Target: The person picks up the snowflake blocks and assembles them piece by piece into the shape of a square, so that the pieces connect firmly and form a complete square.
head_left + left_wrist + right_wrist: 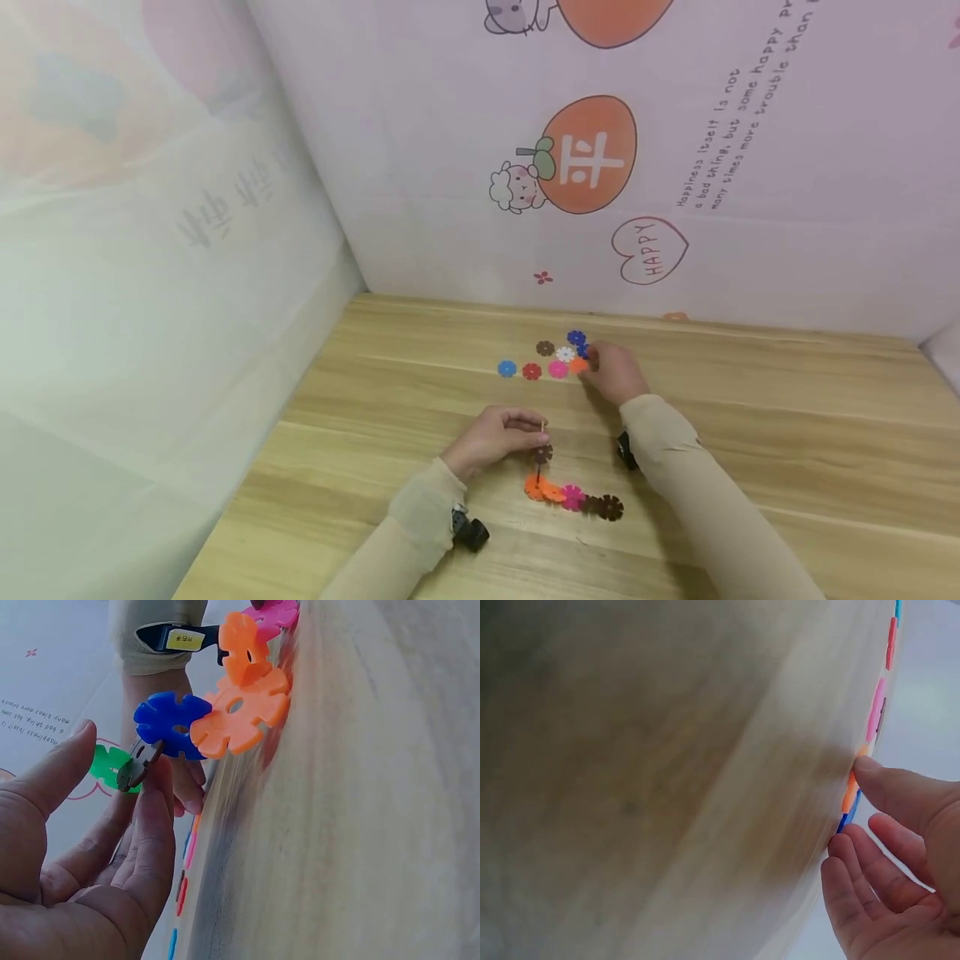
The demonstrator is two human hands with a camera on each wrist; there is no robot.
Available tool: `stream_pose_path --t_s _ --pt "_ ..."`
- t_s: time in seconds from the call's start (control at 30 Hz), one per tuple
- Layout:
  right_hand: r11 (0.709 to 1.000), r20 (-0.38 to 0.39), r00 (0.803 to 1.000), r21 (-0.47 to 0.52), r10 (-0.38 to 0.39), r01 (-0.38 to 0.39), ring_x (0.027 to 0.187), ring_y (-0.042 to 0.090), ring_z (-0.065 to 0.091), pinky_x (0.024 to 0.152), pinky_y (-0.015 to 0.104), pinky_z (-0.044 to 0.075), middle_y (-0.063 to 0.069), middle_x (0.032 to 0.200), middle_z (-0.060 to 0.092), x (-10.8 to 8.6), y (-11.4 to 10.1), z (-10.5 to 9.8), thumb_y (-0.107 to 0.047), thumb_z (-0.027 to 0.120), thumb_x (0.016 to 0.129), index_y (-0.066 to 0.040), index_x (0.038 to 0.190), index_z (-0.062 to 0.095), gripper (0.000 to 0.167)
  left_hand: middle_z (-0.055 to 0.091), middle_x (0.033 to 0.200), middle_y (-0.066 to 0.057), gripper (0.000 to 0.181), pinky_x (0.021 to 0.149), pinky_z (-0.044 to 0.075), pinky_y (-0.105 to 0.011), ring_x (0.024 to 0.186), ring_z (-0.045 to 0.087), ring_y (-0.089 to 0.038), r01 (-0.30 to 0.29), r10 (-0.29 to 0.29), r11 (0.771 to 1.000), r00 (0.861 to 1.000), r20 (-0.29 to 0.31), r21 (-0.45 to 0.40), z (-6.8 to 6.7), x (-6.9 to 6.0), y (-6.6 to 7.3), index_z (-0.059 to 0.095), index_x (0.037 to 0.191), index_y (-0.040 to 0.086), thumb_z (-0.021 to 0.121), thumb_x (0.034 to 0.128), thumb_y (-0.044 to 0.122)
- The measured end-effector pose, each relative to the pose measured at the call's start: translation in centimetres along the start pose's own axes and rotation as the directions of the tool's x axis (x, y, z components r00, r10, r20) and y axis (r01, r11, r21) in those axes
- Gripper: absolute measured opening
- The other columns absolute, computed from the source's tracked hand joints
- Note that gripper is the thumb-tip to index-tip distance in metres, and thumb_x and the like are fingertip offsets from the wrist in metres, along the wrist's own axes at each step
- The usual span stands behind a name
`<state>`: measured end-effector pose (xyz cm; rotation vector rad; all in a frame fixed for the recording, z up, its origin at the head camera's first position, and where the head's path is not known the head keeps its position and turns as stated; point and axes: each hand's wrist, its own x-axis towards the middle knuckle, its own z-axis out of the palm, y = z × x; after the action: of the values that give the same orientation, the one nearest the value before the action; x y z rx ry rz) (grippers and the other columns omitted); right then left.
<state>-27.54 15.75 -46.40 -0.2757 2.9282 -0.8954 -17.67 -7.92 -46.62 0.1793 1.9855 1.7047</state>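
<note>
My left hand [498, 437] pinches the upper end of a chain of interlocking flower-shaped plastic discs [572, 497]. At that end, a green disc [109, 766] and a brown disc [139, 765] sit by my fingertips, with a blue disc [171, 724] joined below. Orange, pink and dark brown discs continue the chain along the table to the right. Farther back, my right hand [617, 372] reaches to a loose orange disc [578, 365] lying flat. In the right wrist view its thumb touches that disc [850, 791], while the fingertips stay apart from the thumb, beside a blue disc [846, 823].
Left of my right hand lie loose discs: pink [558, 369], white [565, 354], brown [545, 348], red [532, 372], light blue [507, 368] and dark blue [576, 337]. The wooden table [787, 433] meets a printed cloth wall [450, 217] at its back edge.
</note>
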Motion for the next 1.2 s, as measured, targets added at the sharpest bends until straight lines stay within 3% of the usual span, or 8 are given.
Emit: stream_pose_path --t_s 0.4,0.63,0.87,1.07,1.2 --pt "0.998 0.040 0.999 -0.055 -0.022 0.024 0.100 0.036 0.064 0.093 0.049 0.054 0.024 0.110 0.067 -0.1 -0.2 0.4 -0.004 0.071 0.086 0.009 0.121 0.061 0.039 0.074 0.103 -0.003 0.038 0.086 0.058 -0.027 0.092 0.071 -0.013 0.007 -0.007 1.000 1.000 0.006 -0.003 0.3 0.0 -0.4 0.068 0.119 0.007 0.077 0.0855 0.020" --pt "0.994 0.059 0.997 -0.088 -0.059 0.064 0.079 0.025 0.059 0.075 0.040 0.055 0.014 0.088 0.066 -0.3 -0.4 0.3 -0.003 0.071 0.083 0.007 0.110 0.065 0.030 0.074 0.104 -0.003 0.038 0.086 0.058 -0.028 0.093 0.071 -0.014 0.011 -0.011 1.000 1.000 0.009 -0.008 0.3 0.0 -0.4 0.068 0.120 0.007 0.077 0.0857 0.021" --pt "1.000 0.087 0.996 -0.012 -0.011 0.012 0.088 0.029 0.061 0.081 0.043 0.056 0.019 0.101 0.066 -0.6 -0.2 0.3 -0.003 0.072 0.082 0.008 0.119 0.063 0.039 0.074 0.104 -0.003 0.038 0.086 0.058 -0.028 0.093 0.071 -0.014 0.008 -0.008 1.000 1.000 0.012 -0.003 0.4 -0.1 -0.4 0.067 0.120 0.006 0.077 0.0861 0.020" --pt "0.996 0.076 0.994 0.054 -0.081 0.077 0.096 0.031 0.065 0.087 0.046 0.056 0.018 0.105 0.069 -1.5 -0.5 0.3 -0.012 0.072 0.089 -0.001 0.110 0.070 0.024 0.074 0.104 -0.005 0.037 0.087 0.058 -0.029 0.093 0.071 -0.016 0.009 -0.008 1.000 1.000 0.013 -0.020 0.4 0.1 -0.1 0.068 0.120 0.006 0.076 0.0860 0.018" --pt "0.979 0.120 0.987 0.185 -0.111 0.088 0.091 0.026 0.066 0.080 0.041 0.058 0.013 0.104 0.071 -2.6 -1.2 0.4 -0.017 0.070 0.091 -0.006 0.117 0.068 0.028 0.074 0.104 -0.005 0.036 0.087 0.058 -0.030 0.093 0.072 -0.016 0.012 -0.011 1.000 1.000 0.015 -0.027 0.3 0.2 -0.1 0.068 0.119 0.006 0.076 0.0862 0.018"
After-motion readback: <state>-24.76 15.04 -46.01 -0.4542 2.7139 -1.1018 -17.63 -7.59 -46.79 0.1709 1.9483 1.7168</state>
